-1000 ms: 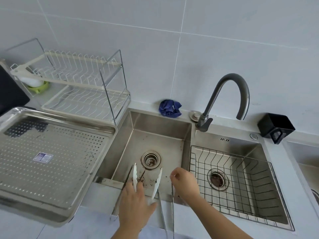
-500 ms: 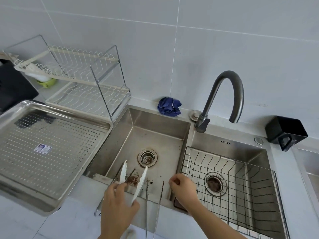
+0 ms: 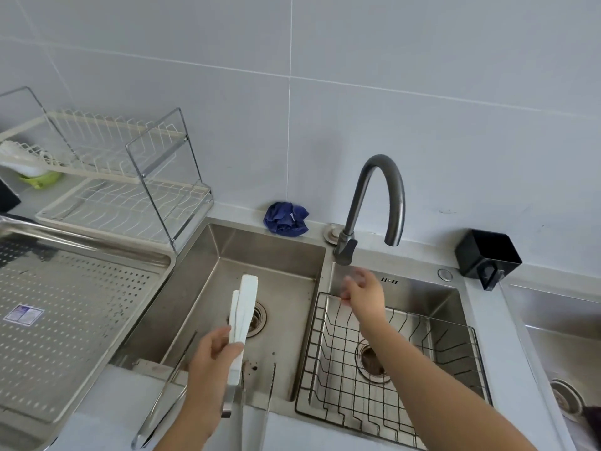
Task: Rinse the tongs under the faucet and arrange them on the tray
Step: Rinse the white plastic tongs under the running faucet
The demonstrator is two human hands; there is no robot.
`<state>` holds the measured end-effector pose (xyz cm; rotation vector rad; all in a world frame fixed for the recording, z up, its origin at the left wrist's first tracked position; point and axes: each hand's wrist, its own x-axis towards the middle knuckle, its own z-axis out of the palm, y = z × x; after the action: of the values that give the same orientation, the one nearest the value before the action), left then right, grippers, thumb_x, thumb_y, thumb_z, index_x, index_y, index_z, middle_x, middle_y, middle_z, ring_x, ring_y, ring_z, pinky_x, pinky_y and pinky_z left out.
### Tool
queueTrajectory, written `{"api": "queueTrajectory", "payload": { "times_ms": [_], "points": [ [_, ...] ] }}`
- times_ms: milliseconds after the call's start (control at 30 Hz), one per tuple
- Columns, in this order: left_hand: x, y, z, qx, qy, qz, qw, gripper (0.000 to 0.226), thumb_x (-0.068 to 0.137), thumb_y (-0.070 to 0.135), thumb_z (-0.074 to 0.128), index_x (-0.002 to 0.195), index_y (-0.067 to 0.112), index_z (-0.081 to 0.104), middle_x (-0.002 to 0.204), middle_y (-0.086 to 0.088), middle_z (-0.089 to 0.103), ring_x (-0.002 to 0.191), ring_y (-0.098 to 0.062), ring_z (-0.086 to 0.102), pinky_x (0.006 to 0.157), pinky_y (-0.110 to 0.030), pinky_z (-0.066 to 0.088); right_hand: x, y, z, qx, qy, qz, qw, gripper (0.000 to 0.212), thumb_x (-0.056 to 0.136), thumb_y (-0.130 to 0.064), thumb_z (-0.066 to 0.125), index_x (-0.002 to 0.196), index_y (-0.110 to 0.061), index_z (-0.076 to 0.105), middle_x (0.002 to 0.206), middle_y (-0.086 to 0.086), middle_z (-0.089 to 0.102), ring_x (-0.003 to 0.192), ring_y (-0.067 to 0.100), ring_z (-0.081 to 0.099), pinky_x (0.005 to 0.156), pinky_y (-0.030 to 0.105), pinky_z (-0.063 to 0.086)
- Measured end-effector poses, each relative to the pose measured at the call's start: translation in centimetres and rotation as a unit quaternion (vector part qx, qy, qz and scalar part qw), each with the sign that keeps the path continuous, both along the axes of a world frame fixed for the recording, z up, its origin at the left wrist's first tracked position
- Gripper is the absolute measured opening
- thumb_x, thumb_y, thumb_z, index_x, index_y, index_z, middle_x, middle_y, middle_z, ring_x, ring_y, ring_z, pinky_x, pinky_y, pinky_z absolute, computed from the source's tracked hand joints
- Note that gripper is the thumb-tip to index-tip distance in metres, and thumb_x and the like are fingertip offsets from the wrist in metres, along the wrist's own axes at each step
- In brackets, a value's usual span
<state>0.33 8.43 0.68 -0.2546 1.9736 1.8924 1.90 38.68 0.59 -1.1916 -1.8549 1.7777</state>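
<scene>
My left hand [image 3: 213, 356] grips a pair of white-tipped tongs [image 3: 244, 307], squeezed together and raised over the left sink basin [image 3: 270, 255]. My right hand [image 3: 361, 294] is in the air with fingers loosely spread, holding nothing, just below the lever at the base of the grey gooseneck faucet [image 3: 374, 196]. No water runs. Two more metal tongs lean on the sink's front edge: one [image 3: 166, 392] left of my left wrist, one [image 3: 270, 388] to its right. The perforated steel tray [image 3: 97, 320] lies on the counter at left.
A wire basket [image 3: 439, 385] sits in the right basin. A two-tier dish rack [image 3: 130, 177] stands behind the tray. A blue cloth [image 3: 286, 218] lies at the wall, a black holder [image 3: 487, 258] at the right, another sink [image 3: 569, 353] at the far right.
My left hand lifted the white-tipped tongs and squeezed them together. My right hand left the metal tongs at the sink edge and rose toward the faucet lever.
</scene>
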Motion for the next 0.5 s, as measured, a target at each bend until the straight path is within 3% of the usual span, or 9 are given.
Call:
{"api": "queueTrajectory", "payload": {
  "times_ms": [100,167,300,367,500],
  "points": [
    [-0.6,1.4,1.2,0.046,-0.028,-0.006,0.999,0.026,0.093,0.013,0.059,0.116,0.025,0.066,0.105,-0.009,0.069,0.089,-0.030,0.060,0.066,-0.043,0.053,-2.6,3.4,1.8,-0.028,0.021,-0.027,0.999,0.053,0.104,-0.018,0.059,0.153,-0.026,0.042,0.105,0.016,0.068,0.072,0.020,0.063,0.072,0.035,0.061],
    [-0.9,2.2,1.9,0.068,-0.043,-0.014,0.997,0.025,0.095,0.014,0.055,0.117,0.022,0.065,0.101,-0.009,0.068,0.083,-0.028,0.059,0.060,-0.040,0.052,-4.0,4.6,2.6,-0.052,0.019,-0.010,0.998,0.052,0.106,-0.023,0.058,0.155,-0.025,0.041,0.103,0.016,0.069,0.072,0.022,0.062,0.071,0.036,0.062],
    [-1.2,2.9,2.8,0.099,-0.052,-0.025,0.993,0.028,0.092,0.017,0.055,0.117,0.012,0.065,0.097,-0.013,0.063,0.075,-0.028,0.055,0.054,-0.037,0.052,-5.5,5.5,3.0,-0.075,0.004,0.034,0.997,0.035,0.107,-0.036,0.053,0.130,-0.011,0.063,0.093,0.014,0.070,0.077,0.025,0.066,0.066,0.035,0.061],
    [-1.5,2.9,3.0,0.108,-0.056,-0.029,0.992,0.035,0.085,0.022,0.058,0.117,0.011,0.064,0.102,-0.017,0.063,0.078,-0.029,0.056,0.053,-0.035,0.051,-6.0,5.6,3.0,-0.093,0.009,0.028,0.995,0.035,0.107,-0.039,0.052,0.119,-0.008,0.065,0.090,0.015,0.071,0.076,0.026,0.067,0.065,0.035,0.061],
    [-1.9,3.0,3.1,0.116,-0.035,-0.022,0.992,0.029,0.094,0.015,0.052,0.120,0.013,0.065,0.117,-0.017,0.066,0.092,-0.022,0.071,0.056,-0.036,0.054,-6.5,5.4,3.1,-0.116,0.018,-0.023,0.993,0.033,0.105,-0.045,0.054,0.096,-0.014,0.064,0.084,0.015,0.074,0.075,0.025,0.071,0.065,0.034,0.062]
  ]
}}
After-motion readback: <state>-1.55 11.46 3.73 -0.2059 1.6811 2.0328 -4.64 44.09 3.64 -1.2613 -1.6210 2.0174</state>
